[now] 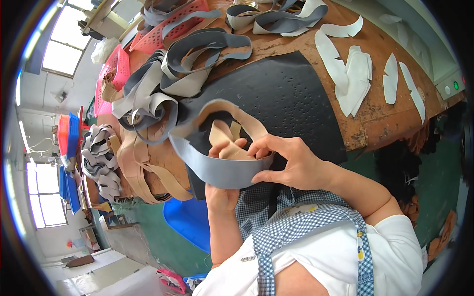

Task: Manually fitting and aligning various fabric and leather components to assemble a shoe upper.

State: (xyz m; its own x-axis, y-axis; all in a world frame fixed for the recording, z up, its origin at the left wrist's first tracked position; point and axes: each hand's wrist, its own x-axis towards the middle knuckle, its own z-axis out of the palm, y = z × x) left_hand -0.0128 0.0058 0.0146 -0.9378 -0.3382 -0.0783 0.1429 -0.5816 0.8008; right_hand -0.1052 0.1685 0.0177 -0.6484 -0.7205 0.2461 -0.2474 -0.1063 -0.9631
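Observation:
Above the near edge of a black mat (pixel 296 93), both my hands hold a curled strip of grey-and-tan material (pixel 212 167), like leather. It bends into a loop, with the grey face outward and tan showing inside. My left hand (pixel 222 197) grips it from below, its fingertips over the tan piece inside the loop and its middle hidden behind the grey band. My right hand (pixel 291 160) pinches the strip's right end between thumb and fingers. Beyond the loop, the mat is pitted with small holes.
Grey and white strips (pixel 192 59) lie heaped behind the mat, near pink baskets (pixel 116 74). Tan strips (pixel 136 167) hang over the table's left side. White cut pieces (pixel 355 79) lie on the worn wooden table (pixel 316 54). A blue seat (pixel 185 222) stands below.

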